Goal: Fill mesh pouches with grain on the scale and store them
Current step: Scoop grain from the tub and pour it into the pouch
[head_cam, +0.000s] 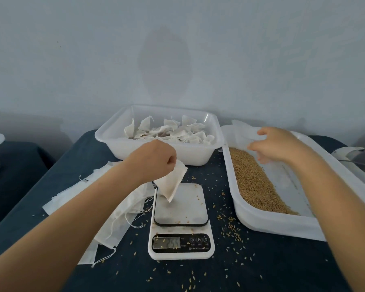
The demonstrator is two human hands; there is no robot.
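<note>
Filling comes next, I think: left hand (156,159) pinches a pouch (172,182) over the scale (180,220), and right hand (276,146), open and empty, must scoop grain (255,182).

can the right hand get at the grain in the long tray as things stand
Probably yes: the right hand hovers open directly over the grain in the long tray, which has no lid, and nothing lies between them.
</note>
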